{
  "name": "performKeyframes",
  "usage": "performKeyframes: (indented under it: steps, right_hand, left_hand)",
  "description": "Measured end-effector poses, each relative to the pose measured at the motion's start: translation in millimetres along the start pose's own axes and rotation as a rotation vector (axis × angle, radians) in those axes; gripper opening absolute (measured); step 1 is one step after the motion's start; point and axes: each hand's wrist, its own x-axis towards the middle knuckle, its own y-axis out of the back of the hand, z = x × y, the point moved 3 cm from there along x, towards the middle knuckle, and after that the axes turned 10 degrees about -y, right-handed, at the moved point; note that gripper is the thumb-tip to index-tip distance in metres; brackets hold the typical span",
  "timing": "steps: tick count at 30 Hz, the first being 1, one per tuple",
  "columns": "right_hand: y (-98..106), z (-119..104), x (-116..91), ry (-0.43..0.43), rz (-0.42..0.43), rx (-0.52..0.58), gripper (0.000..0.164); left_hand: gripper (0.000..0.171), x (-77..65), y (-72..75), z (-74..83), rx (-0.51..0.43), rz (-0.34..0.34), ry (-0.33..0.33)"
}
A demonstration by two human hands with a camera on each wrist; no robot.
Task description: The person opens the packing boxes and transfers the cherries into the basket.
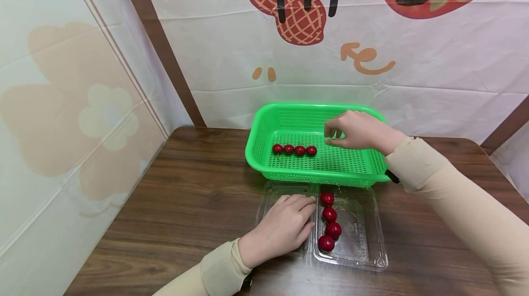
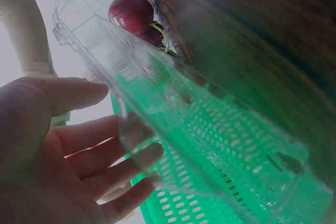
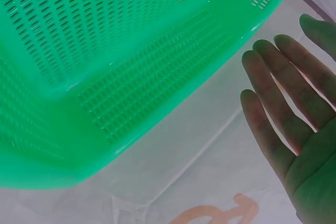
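Observation:
Several red cherries [image 1: 299,150] lie in a row on the floor of the green basket [image 1: 306,172], toward its left side. My right hand [image 1: 359,130] hovers over the basket's right part, to the right of that row. Its fingers are relaxed and hold nothing, as the right wrist view also shows. In front of the basket stands a clear plastic clamshell box [image 1: 358,241], opened out flat. More cherries [image 1: 333,229] form a line along the left of its right half. My left hand [image 1: 281,228] rests on the left half, its loose fingers [image 2: 100,156] at the clear plastic edge.
A dark wooden table [image 1: 165,213] carries the box and the basket. Close behind the basket hangs a printed white cloth [image 1: 223,57], and another cloth panel [image 1: 53,158] stands on the left.

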Motion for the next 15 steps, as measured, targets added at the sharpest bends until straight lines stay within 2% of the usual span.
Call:
performKeyframes:
  steps: [15]
  right_hand:
    - [-0.4, -7.4, -25.4, 0.020, 0.081, 0.001, 0.011]
  left_hand:
    - [0.030, 0.6, -0.9, 0.3, -0.008, 0.003, -0.002]
